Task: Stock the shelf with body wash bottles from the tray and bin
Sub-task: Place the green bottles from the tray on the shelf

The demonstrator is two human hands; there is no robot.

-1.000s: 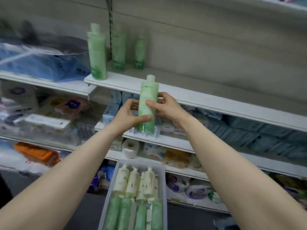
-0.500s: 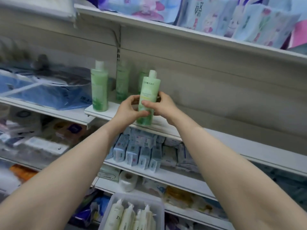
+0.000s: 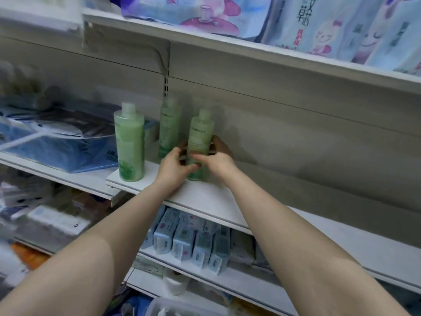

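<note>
Both hands hold one pale green body wash bottle point(image 3: 200, 137) upright on the white shelf point(image 3: 211, 199), near the back panel. My left hand point(image 3: 173, 165) grips its lower left side and my right hand point(image 3: 216, 158) wraps its lower right side, with fingers curled behind it. Two more green bottles stand on the same shelf: one at the front left corner point(image 3: 129, 142) and one further back point(image 3: 169, 128), just left of the held bottle. Only the rim of the clear tray point(image 3: 159, 307) shows at the bottom edge.
A blue plastic-wrapped pack point(image 3: 57, 142) lies on the neighbouring shelf to the left. Printed tissue packs point(image 3: 319, 21) fill the shelf above. Small blue boxes point(image 3: 189, 240) line the shelf below. The bottle shelf runs bare to the right point(image 3: 341, 242).
Both hands carried the bottle up from in front of the lower shelves and deeper in, and now it stands on the shelf beside the rear bottle. My view tilted upward.
</note>
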